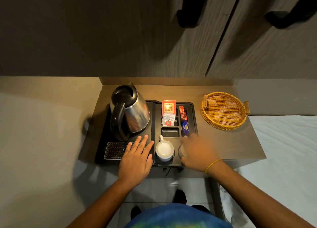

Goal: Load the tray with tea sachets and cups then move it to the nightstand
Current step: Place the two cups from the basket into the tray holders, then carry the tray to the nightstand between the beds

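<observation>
Wood counter (231,142) carries a black station (154,107) at centre-left & a round wicker tray (224,111) at the far right, well apart, with bare counter between them. Steel kettle (130,113) stands on the station's left half. In the right-half slots: orange sachet (169,107) reading "CLASSIC ASSAM", white sachet (169,120) w/ red apple logo, red-blue sticks (184,121) whose text is too small to read. White cup (165,149) sits in the front recess. Left hand (137,157) lies flat, fingers spread, on the station beside the drip grille (115,149). Right hand (197,150) is blurred, curled over a second cup (181,151); cannot tell if it grips.
</observation>
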